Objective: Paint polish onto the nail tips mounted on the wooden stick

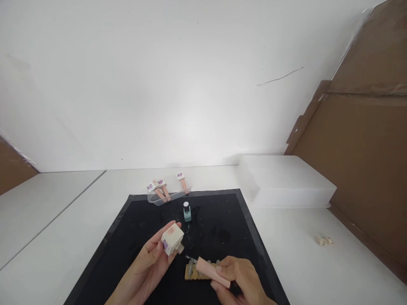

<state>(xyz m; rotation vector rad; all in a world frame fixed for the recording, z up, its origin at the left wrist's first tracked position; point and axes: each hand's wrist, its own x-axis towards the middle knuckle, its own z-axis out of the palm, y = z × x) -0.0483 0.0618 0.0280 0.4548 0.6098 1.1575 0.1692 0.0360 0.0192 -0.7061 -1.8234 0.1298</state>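
My left hand (149,262) grips a white square nail polish bottle (172,238) with a purple mark, tilted so its uncapped neck points down to the right. In my right hand (240,277) is the long pink cap (211,271), its brush pointing left toward the bottle neck, apart from it. Beneath the cap lies a small yellowish holder (190,273) with several greyish, clear nail-tip-like pieces, partly hidden by the cap and my fingers. Just beyond, a small teal nail polish bottle (187,213) with a dark, white-topped cap stands on the black mat (219,220).
A clear plastic tray (163,201) at the mat's far edge holds 3 more pink-capped white bottles (182,183). On the right stands a white translucent box (286,180), with small beige rings (324,241) nearer. Cardboard (365,169) walls the right side.
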